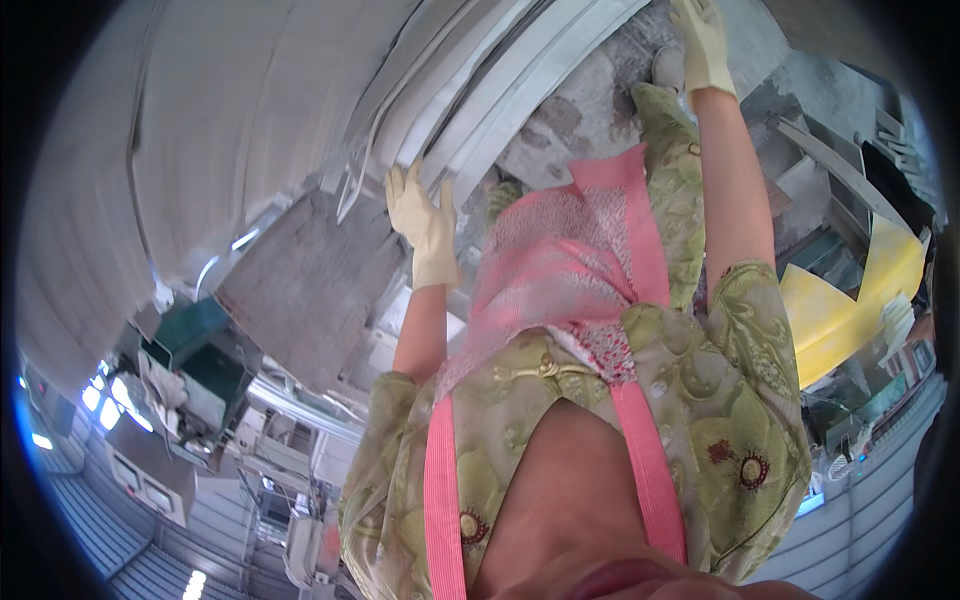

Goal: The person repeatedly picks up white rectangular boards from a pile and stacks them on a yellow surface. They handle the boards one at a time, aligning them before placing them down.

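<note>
Cream-gloved L hand spread flat w/ fingers loose, pressing on the edge of the white fabric layers to pin them, R hand resting unclenched on the grey surface further along, grasping nothing, for balance I think.

White cloth: large pale sheet, faintly ribbed, spread wide and curving across the upper left of the view. Its folded edge runs as stacked grey-white bands slanting toward the upper right. The gloved left hand touches this edge with fingers spread; the gloved right hand lies farther along, near the top.
</note>
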### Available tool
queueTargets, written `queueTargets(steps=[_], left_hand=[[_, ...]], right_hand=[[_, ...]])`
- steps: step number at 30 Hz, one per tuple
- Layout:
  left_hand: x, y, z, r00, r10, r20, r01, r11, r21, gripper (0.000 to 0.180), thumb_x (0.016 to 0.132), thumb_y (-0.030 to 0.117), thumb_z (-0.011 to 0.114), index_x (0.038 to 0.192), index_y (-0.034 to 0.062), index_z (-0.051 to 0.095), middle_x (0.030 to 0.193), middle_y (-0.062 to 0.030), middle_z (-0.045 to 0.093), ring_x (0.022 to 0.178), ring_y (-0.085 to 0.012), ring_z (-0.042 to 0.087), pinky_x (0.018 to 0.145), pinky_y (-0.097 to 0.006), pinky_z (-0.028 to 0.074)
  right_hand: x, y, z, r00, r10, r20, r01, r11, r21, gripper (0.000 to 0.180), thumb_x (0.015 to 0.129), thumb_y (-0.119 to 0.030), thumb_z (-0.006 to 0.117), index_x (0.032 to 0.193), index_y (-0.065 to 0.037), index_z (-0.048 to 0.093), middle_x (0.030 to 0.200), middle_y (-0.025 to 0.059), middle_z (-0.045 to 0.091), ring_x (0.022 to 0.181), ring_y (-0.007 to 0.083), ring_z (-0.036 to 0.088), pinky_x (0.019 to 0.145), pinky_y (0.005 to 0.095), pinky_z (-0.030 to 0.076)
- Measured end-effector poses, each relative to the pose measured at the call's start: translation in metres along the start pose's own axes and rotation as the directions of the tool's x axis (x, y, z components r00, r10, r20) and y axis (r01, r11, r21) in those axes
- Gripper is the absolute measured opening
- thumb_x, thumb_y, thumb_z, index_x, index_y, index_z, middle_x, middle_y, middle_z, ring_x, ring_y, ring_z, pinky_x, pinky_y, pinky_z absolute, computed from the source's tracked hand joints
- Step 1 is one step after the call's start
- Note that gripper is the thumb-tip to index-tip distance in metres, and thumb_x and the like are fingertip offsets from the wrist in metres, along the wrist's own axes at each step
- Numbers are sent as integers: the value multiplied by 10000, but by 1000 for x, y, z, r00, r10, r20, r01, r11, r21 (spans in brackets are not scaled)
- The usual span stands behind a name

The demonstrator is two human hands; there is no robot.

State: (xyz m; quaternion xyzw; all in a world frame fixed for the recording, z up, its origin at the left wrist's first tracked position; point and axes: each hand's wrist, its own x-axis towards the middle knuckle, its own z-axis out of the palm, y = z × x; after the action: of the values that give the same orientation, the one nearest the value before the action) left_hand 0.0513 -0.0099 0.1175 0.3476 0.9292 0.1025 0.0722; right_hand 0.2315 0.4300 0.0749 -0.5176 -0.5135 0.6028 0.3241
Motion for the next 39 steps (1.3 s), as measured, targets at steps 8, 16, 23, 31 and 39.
queueTargets(steps=[8, 16, 23, 31, 39], left_hand=[[-68, -49, -25, 967, -103, 234, 182, 921, -346, 331, 890, 134, 688, 1212, 56, 687, 1150, -207, 717, 1078, -392, 677, 961, -459, 517], [-54, -95, -33, 957, 60, 284, 70, 901, -427, 345, 913, 176, 655, 1233, 53, 696, 1127, -210, 727, 1101, -387, 674, 985, -443, 508], [-24, -86, -30, 962, 213, 169, -89, 834, -544, 356, 954, 189, 620, 1247, -4, 682, 1154, -239, 715, 1113, -398, 672, 994, -447, 504], [-49, 2, -47, 597, 708, 378, -285, 628, -725, 275, 1005, 179, 578, 1108, -25, 730, 1106, -141, 752, 1095, -270, 690, 989, -369, 495], [-195, 137, -50, 156, 710, 687, -63, 701, -710, 275, 1008, 196, 574, 966, -35, 718, 931, -74, 718, 899, -141, 629, 908, -308, 467]], right_hand=[[-237, 95, 70, 802, 407, 437, -218, 881, -420, 273, 973, -306, 646, 1130, -84, 619, 1084, 31, 596, 991, 161, 543, 805, 350, 458], [-343, 101, 175, 642, 671, 371, -599, 741, -304, 505, 938, -375, 610, 1338, -69, 591, 1247, 122, 647, 1199, 251, 595, 970, 421, 486], [-344, 130, 172, 904, 231, 359, -28, 871, -491, 416, 923, -362, 553, 1109, -21, 704, 1124, 280, 681, 1077, 444, 636, 938, 477, 527], [-436, 111, 56, 905, 412, 105, -420, 904, 78, 281, 1019, -285, 531, 1053, -67, 704, 847, 137, 728, 755, 205, 688, 688, 381, 555], [-631, 149, -119, 822, 535, -195, -561, 820, -115, 367, 1002, -342, 478, 1012, -41, 687, 786, 80, 753, 788, 243, 738, 730, 412, 578]])
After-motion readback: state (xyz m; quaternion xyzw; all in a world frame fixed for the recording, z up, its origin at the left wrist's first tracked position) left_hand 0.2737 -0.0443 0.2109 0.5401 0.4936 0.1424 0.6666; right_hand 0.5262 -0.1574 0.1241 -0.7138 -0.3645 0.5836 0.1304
